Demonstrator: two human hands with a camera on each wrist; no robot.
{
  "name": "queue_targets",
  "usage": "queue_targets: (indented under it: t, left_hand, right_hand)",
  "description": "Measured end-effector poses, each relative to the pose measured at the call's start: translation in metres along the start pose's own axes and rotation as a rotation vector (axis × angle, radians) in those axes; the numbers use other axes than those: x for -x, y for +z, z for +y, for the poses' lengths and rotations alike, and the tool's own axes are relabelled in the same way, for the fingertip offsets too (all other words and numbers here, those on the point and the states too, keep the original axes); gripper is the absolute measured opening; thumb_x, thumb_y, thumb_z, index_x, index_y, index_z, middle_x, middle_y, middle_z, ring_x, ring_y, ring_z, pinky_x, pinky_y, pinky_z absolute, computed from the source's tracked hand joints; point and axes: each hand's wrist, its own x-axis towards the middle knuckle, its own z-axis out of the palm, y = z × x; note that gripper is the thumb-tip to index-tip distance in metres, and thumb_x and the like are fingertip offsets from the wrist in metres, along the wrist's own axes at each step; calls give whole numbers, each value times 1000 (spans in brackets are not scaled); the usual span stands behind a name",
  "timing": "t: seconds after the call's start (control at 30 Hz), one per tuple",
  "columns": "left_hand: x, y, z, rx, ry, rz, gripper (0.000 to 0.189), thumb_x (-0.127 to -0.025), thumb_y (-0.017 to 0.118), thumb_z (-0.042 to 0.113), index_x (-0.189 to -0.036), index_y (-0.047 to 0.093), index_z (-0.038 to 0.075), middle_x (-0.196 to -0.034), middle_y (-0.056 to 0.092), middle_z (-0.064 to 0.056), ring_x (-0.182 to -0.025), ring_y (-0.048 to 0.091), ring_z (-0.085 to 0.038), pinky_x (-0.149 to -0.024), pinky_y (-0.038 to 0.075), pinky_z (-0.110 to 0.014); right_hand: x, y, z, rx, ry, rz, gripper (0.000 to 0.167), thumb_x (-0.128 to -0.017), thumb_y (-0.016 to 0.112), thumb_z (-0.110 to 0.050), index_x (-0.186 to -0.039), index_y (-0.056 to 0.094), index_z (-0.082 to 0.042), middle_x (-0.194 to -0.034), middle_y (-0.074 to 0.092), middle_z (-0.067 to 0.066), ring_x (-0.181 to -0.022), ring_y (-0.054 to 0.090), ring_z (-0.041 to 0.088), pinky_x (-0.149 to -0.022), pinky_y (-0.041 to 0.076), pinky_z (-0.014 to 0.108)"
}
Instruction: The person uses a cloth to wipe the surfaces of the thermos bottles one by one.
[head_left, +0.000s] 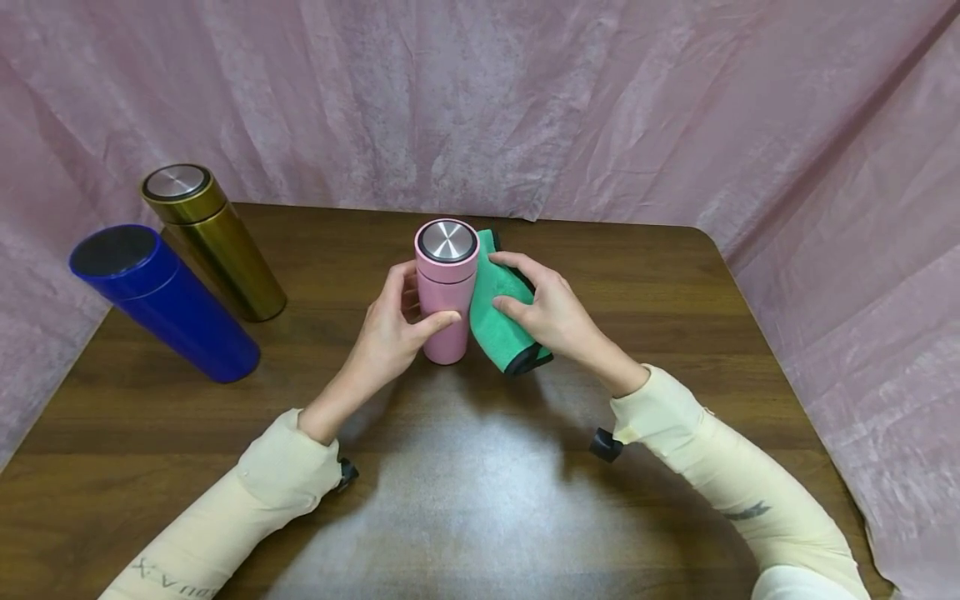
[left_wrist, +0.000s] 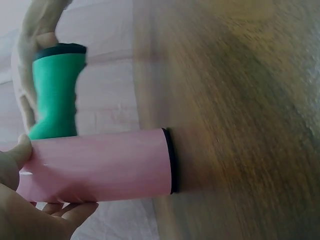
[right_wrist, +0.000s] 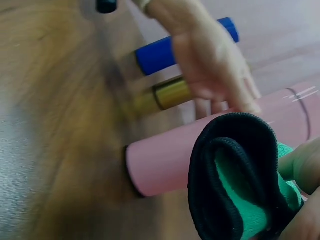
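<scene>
My left hand grips a pink thermos bottle round its middle, with the thumb across the front. The bottle stands upright, topped by a pink lid with a silver disc; I cannot tell whether its black base touches the table. A folded green cloth with black edging is held in my right hand, between thumb and fingers. The cloth lies along the bottle's right side. In the right wrist view the cloth hides part of the bottle.
On the left of the wooden table stand a blue bottle and a gold bottle, close together. Pink curtains hang behind the table and at its sides.
</scene>
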Motion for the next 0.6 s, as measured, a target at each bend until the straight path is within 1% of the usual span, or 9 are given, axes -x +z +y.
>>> queue_targets:
  t: [0.1, 0.27, 0.37, 0.5, 0.6]
  left_hand:
    - [0, 0, 1, 11, -13, -1, 74, -86, 86, 8, -145, 41, 2, -131, 60, -21, -121, 60, -32, -104, 51, -46]
    - [0, -1, 2, 39, -37, -5, 74, -86, 86, 7, -145, 41, 2, -133, 59, -21, -122, 60, -32, -105, 50, -45]
    - [0, -1, 3, 50, -43, -8, 74, -86, 85, 6, -146, 40, 2, -133, 58, -21, -122, 60, -33, -105, 50, -45]
    - [-1, -1, 3, 60, -48, -13, 74, -87, 84, 6, -146, 40, 2, -132, 59, -21, -120, 61, -33, -105, 50, -46]
    - [-1, -1, 3, 66, -49, -14, 74, -87, 85, 6, -147, 40, 3, -131, 59, -20, -118, 62, -33, -104, 51, -46]
  right_hand:
    - [2, 8, 8, 22, 26, -16, 57, -92, 76, -5, -146, 57, -12, -139, 62, 13, -110, 59, 28, -89, 49, 43]
    - [3, 21, 21, 49, 49, -56, 57, -92, 76, -4, -145, 58, -10, -143, 60, 14, -124, 57, 29, -101, 48, 48]
    - [3, 29, 29, 55, 64, -80, 56, -92, 77, -4, -145, 58, -9, -144, 60, 14, -129, 56, 30, -106, 46, 49]
    - [2, 38, 40, 72, 87, -118, 56, -92, 77, -5, -145, 58, -9, -143, 60, 16, -131, 54, 32, -108, 45, 49]
    - [2, 46, 49, 99, 106, -143, 56, -92, 77, -6, -144, 57, -7, -142, 60, 19, -130, 56, 33, -106, 47, 50]
